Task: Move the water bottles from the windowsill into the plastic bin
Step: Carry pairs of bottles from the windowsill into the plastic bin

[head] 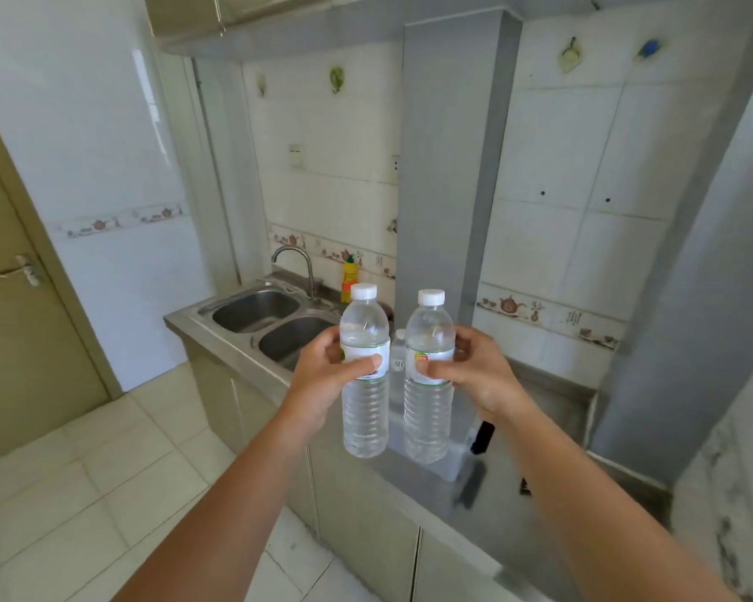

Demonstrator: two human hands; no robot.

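Note:
I hold two clear water bottles with white caps upright in front of me. My left hand (322, 375) grips the left bottle (364, 410) around its label. My right hand (474, 371) grips the right bottle (427, 419) the same way. Both hang above a clear plastic bin (453, 464) on the steel counter, mostly hidden behind the bottles. A third bottle (398, 362) stands upright between and behind them; whether it is inside the bin I cannot tell.
A double steel sink (257, 312) with a tap (294, 265) lies to the left, a yellow detergent bottle (349, 278) behind it. A grey column (448, 167) rises behind the bin. A dark object (482, 436) lies right of the bin. Door at far left.

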